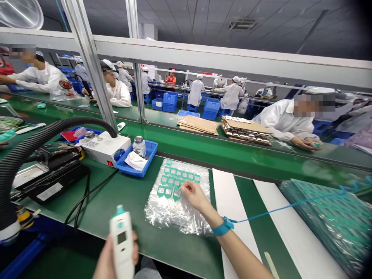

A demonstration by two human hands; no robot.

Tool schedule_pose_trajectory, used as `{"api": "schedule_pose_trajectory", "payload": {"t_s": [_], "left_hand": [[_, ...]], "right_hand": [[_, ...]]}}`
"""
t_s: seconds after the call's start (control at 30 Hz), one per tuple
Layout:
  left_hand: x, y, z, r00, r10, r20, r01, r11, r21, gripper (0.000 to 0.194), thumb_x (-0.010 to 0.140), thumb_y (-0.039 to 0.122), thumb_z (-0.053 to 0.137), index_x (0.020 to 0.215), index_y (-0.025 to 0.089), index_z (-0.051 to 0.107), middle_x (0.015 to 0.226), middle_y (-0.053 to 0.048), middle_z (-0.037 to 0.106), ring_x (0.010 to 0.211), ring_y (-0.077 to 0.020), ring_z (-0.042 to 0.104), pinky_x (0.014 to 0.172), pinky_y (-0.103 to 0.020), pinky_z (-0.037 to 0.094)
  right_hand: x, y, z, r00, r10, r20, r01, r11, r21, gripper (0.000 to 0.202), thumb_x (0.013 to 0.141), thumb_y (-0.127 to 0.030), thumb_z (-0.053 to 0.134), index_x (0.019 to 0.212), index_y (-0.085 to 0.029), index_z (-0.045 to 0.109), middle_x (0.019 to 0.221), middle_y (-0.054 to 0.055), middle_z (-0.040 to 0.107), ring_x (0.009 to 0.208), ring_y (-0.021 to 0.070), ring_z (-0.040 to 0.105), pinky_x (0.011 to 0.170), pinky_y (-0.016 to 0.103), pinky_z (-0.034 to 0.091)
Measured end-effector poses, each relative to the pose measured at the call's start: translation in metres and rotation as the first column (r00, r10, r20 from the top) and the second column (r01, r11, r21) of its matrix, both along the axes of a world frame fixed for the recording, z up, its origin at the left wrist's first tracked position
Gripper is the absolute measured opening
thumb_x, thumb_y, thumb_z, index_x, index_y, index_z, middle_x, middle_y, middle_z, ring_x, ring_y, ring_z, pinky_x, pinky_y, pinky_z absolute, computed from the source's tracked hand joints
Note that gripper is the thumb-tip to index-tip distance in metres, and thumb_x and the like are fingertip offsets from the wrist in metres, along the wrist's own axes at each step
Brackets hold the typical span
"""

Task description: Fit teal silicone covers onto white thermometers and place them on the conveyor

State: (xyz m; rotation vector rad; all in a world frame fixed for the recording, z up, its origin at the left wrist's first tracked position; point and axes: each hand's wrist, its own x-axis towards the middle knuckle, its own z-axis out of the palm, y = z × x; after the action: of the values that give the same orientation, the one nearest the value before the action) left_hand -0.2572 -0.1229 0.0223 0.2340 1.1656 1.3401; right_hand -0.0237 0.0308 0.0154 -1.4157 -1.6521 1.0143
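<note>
Holding a white handheld thermometer-style device (122, 242) upright at the near edge of the green workbench (128, 193), the left hand (109, 259) is wrapped around its lower body, teal tip pointing up and the small grey display window facing the camera. The right hand (195, 195) reaches over a clear plastic bag (177, 209) lying flat mid-bench, its fingertips pinched on one of the small teal frame parts (178, 182) laid out in rows on the bag. A blue antistatic wrist strap (223, 228) circles that wrist, its coiled cord (290, 207) running off toward the right edge.

The teal parts are light and sit loose on slippery film, so a careless pluck could likely drag the bag and scatter the neighbouring rows. The cord, stretched across the white paper strips (232, 205), might snag and jerk the wrist. The device is gripped low, just past the bench edge; a loosened grip would probably drop it to the floor.

No writing is legible: the labels on the white control box (106, 147) and the black machine (50, 174) at the left are too small to read.
</note>
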Motion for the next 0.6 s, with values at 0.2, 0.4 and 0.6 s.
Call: {"api": "schedule_pose_trajectory", "payload": {"t_s": [0.2, 0.4, 0.6], "left_hand": [[0.096, 0.019, 0.016, 0.948, -0.284, 0.141, 0.275, 0.958, 0.081, 0.050, 0.085, 0.059, 0.050, 0.086, 0.011, 0.066, 0.049, -0.003, 0.056, 0.046, -0.0116, 0.044, 0.048, -0.022, 0.036], [0.132, 0.026, 0.007, 0.917, -0.386, 0.100, 0.382, 0.922, 0.059, 0.046, 0.085, 0.062, 0.050, 0.074, 0.017, 0.056, 0.049, -0.002, 0.057, 0.047, -0.0125, 0.046, 0.048, -0.023, 0.036], [0.152, 0.026, 0.005, 0.899, -0.437, 0.026, 0.434, 0.898, 0.067, 0.048, 0.085, 0.063, 0.049, 0.081, 0.016, 0.058, 0.050, -0.001, 0.058, 0.048, -0.0132, 0.048, 0.050, -0.025, 0.039]], "right_hand": [[0.026, -0.049, 0.039, 0.953, 0.082, -0.292, -0.108, 0.991, -0.074, 0.035, 0.079, -0.050, 0.061, 0.071, -0.019, 0.049, 0.063, -0.004, 0.042, 0.058, 0.0107, 0.037, 0.054, 0.024, 0.031], [0.049, -0.087, 0.049, 0.940, 0.045, -0.339, -0.094, 0.987, -0.130, 0.037, 0.083, -0.053, 0.060, 0.075, -0.017, 0.051, 0.067, -0.003, 0.044, 0.061, 0.0112, 0.037, 0.056, 0.025, 0.030], [0.054, -0.098, 0.046, 0.919, 0.052, -0.391, -0.119, 0.982, -0.149, 0.031, 0.087, -0.046, 0.058, 0.075, -0.018, 0.050, 0.066, -0.003, 0.047, 0.062, 0.0121, 0.045, 0.059, 0.026, 0.038]]}}
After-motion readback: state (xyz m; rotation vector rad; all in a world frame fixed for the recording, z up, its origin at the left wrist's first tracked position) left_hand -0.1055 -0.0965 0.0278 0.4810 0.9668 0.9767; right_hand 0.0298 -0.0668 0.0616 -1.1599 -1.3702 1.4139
